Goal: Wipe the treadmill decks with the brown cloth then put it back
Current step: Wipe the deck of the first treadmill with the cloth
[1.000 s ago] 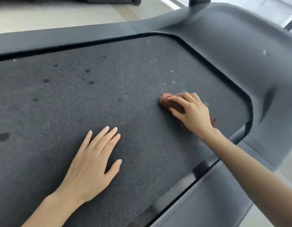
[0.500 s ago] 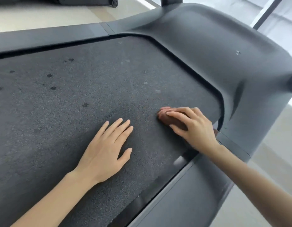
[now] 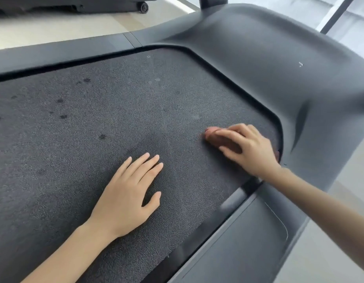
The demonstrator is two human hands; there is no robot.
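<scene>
Plainly, the main hazard I see sits at the front right corner of the textured black treadmill belt, where the bunched brown cloth lies under the right hand, its fingers curved over the wad and slightly spread. The cloth's far edge pokes out beside the slot under the moulded grey plastic motor hood, so a stroke toward that slot could snag it. The left hand lies flat on the belt, fingers straight and close together with the thumb apart; leaning on it might shift the belt. The dark spots to the left could be missed. I count two hands, one cloth, one deck in use, part of a second black treadmill beyond, and at least six spots.
</scene>
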